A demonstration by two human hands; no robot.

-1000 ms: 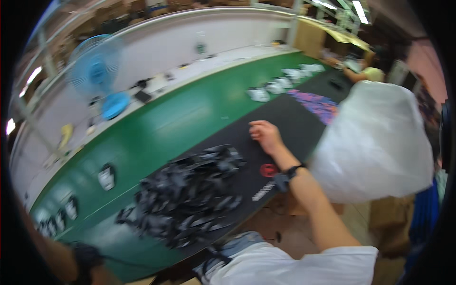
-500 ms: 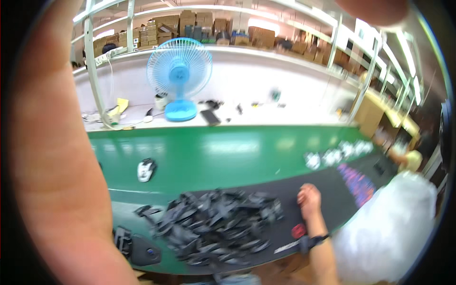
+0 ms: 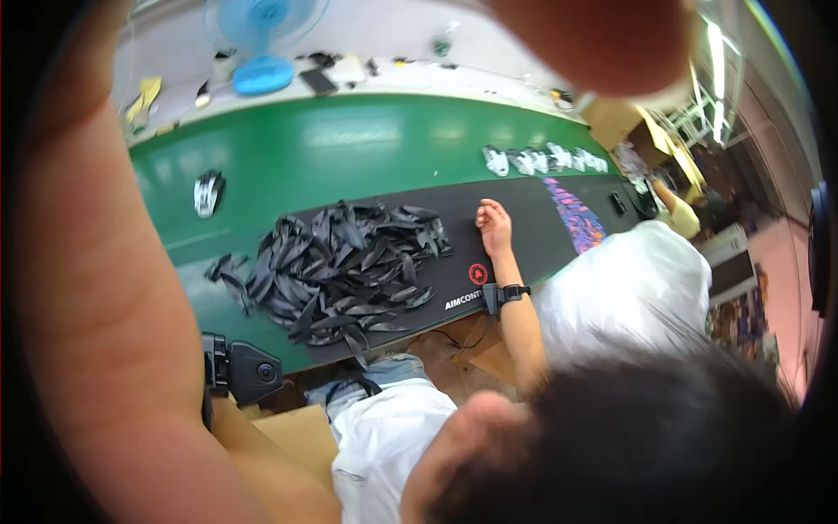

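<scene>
Close to the lens, a large out-of-focus hand, apparently my left hand [image 3: 122,306], fills the left edge. A blurred fingertip covers the upper right; what these fingers hold, if anything, is hidden. My right hand [image 3: 496,225] rests on a black mat [image 3: 489,192], its fingers loosely curled and apart, with nothing in them. A black strapped device [image 3: 504,297] sits on that wrist. Left of the right hand lies a heap of curved black plastic pieces [image 3: 340,262]. Beside the left forearm shows a black device with a small lens [image 3: 253,371].
A black-and-white mouse-shaped shell [image 3: 208,194] lies on the green table [image 3: 349,135]. White shells [image 3: 541,160] line the far right. A blue fan [image 3: 262,74] stands on the back shelf. A large white bag [image 3: 628,271] sits right; beyond it is another person [image 3: 681,214]. Dark hair blocks the lower right.
The view has tipped downward, so the table sits higher in the picture. A white shirt and dark hair have come into view below. My right hand stays on the mat.
</scene>
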